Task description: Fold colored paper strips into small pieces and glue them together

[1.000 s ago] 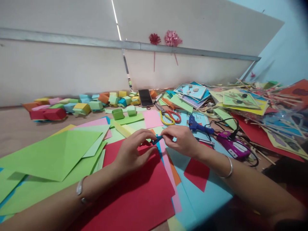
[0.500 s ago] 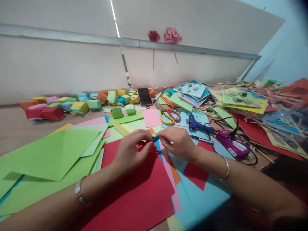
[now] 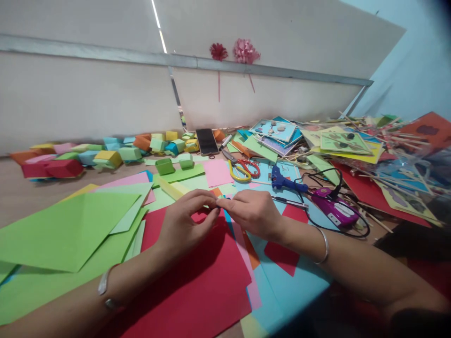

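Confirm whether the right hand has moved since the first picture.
Yes, slightly: judged against the scissors, the right hand has shifted left and toward the wearer, widening the gap between them in the picture.

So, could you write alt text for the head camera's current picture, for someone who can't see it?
The person's left hand and right hand meet over red paper, fingers closed on a small dark-blue piece that they mostly hide. Beyond lie scissors, a blue glue gun and a phone, with colourful paper boxes to the left.
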